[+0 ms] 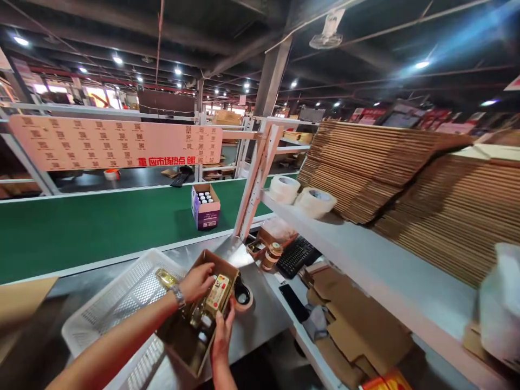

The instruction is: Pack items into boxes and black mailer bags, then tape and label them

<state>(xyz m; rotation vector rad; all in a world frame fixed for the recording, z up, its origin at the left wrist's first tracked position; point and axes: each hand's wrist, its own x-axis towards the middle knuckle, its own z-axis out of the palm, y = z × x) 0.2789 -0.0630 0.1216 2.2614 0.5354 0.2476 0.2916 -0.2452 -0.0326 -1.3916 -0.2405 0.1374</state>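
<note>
Left hand (197, 282) curled over the far-left rim of an open cardboard box (190, 346), fingers bent and touching a bottle (217, 295) with a yellow label that lies inside the box. Right hand (222, 337) at the near-right wall of the box, fingers together and pressed flat against it, thumb up by the bottle's lower end. Box sits on a grey worktable (260, 322), partly over a white plastic basket (122, 303) at left. Gold packet (166, 278) in the basket, just left of the box. Tape dispenser (242, 296) touching the box's right side. Green conveyor (101, 222) beyond, carrying a small carton of bottles (205, 206). Far right: shelf (365, 260) with two tape rolls (303, 196) and flattened cardboard stacks (426, 184); keyboard (296, 255) below it.
</note>
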